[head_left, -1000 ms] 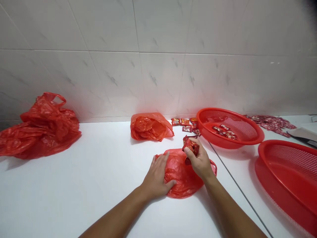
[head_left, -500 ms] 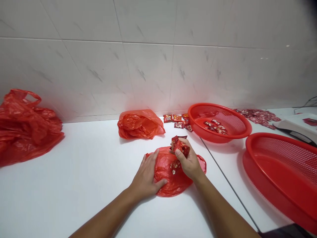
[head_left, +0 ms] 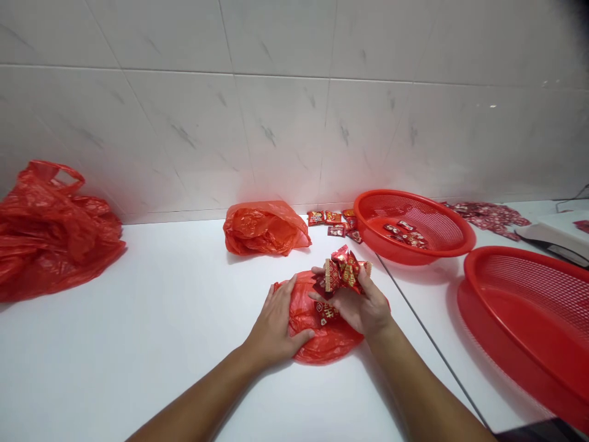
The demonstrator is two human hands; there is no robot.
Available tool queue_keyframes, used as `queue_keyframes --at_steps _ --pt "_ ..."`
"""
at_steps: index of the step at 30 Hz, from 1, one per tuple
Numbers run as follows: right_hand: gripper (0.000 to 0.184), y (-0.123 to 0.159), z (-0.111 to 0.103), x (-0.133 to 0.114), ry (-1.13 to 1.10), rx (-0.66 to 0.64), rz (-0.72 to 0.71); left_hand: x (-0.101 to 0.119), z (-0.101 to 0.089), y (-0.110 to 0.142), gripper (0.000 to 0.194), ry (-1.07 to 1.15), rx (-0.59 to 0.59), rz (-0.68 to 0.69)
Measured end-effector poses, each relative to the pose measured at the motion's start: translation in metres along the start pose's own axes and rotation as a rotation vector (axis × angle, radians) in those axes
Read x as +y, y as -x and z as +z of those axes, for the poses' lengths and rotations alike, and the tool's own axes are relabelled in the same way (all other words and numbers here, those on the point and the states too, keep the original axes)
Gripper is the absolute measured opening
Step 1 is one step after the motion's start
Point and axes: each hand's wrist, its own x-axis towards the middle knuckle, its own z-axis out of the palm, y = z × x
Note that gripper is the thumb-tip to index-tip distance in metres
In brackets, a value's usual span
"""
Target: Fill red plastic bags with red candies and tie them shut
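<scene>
Your left hand (head_left: pixel 278 325) is open, fingers spread, palm down on the red plastic bag (head_left: pixel 329 344), pressing it to the white counter (head_left: pixel 138 325). It grips nothing. Your right hand (head_left: pixel 363 310) is half closed just to its 1 o'clock, curled around a bunch of red snack packets (head_left: pixel 343 273). The fingers and thumb pinch the bunch, which sticks up above the hand. Exact packet count: can't tell, some are hidden by your fingers.

One loose packet (head_left: pixel 326 313) sits on the bag right under your right hand, touching the plastic; can't tell if it's fully clear of the fingers.

Around you: at 12 o'clock a crumpled orange-red bag (head_left: pixel 262 230) lies against the tile wall (head_left: pixel 276 123). A row of small packets (head_left: pixel 329 220) lies just right of it. At 1 o'clock is a round red mesh basket (head_left: pixel 427 215) with a few packets (head_left: pixel 405 234) inside. Past it, around 2 o'clock, a heap of flat red packets (head_left: pixel 488 215) lies by the wall, near a white appliance (head_left: pixel 556 232). At 3 o'clock is a second red mesh basket (head_left: pixel 524 288), partly out of frame. At 10 o'clock a large heap of red plastic bag (head_left: pixel 55 236) sits on the counter.
</scene>
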Motion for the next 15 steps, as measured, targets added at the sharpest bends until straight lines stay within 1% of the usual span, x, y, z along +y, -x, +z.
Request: queue_keyframes --at_steps 2,5,7,9,11,13,15 --pt "0.057 -0.0001 0.0008 0.0007 0.026 -0.032 0.024 -0.0002 0.0 -0.0001 0.118 0.008 0.013 0.008" --pt "0.053 -0.0037 0.0018 0.0038 0.063 -0.03 -0.013 -0.0012 0.0008 0.0002 0.119 0.004 0.018 -0.001" --pt "0.053 -0.007 0.0007 0.006 0.074 0.01 -0.044 -0.0015 0.0011 0.0007 0.118 0.005 0.01 -0.022" --pt "0.052 -0.0094 -0.0018 0.007 0.067 0.082 -0.09 -0.0011 0.001 0.0011 0.117 0.008 0.002 -0.043" --pt "0.047 -0.0095 -0.0047 0.0058 0.069 0.135 -0.154 -0.0004 0.0004 0.0014 0.115 0.008 0.0 -0.053" --pt "0.04 -0.0072 -0.0067 0.0023 0.102 0.105 -0.192 0.0003 -0.0003 0.0012 0.115 0.013 0.003 -0.053" --pt "0.038 -0.0036 -0.0071 -0.0023 0.161 0.023 -0.19 0.0008 -0.0007 0.0008 0.115 0.023 0.006 -0.055"
